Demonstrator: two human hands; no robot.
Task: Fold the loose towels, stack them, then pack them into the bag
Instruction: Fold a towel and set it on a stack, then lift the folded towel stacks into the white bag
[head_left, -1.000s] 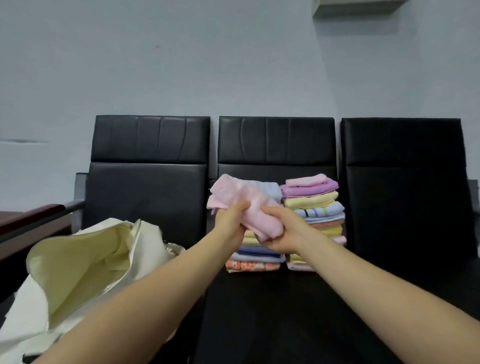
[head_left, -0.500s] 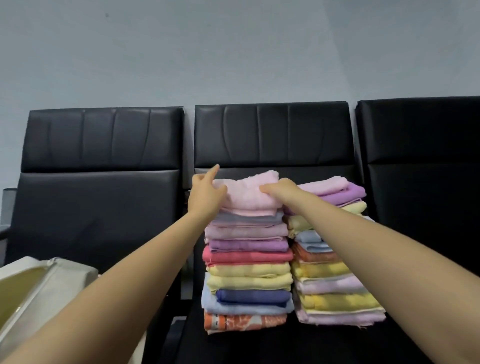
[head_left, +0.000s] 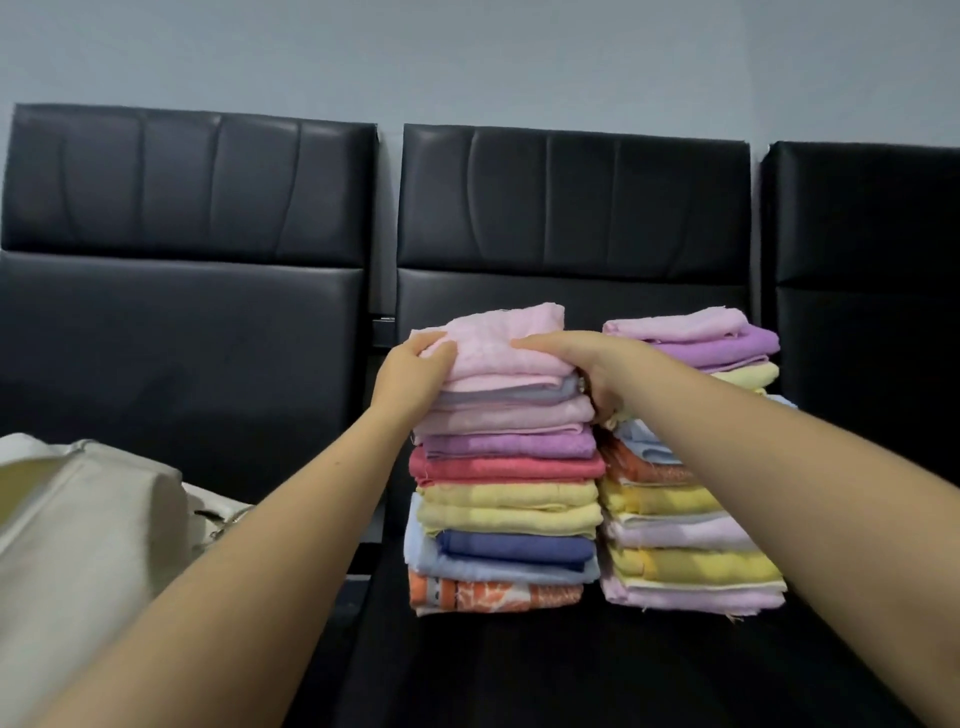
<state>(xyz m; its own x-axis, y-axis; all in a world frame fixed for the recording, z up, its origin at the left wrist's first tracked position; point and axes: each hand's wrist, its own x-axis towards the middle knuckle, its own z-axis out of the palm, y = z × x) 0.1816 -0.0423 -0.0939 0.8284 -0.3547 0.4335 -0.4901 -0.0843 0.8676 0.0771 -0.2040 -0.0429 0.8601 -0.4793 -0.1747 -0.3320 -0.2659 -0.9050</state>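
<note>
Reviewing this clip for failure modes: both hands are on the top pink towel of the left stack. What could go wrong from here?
1. The left stack of folded towels is tall with uneven edges; pressing or lifting it could make it lean or spill.
2. The right hand sits in the narrow gap beside the right stack of folded towels, so pulling out may drag its layers.
3. The left hand has its grip only on the folded pink towel, which may unfold if lifted.

arms: we are reaching both forward, bare | left hand (head_left: 413, 371): thumb curling over an edge, pinching | right hand (head_left: 582, 358): fingers lying flat, pressing down
</note>
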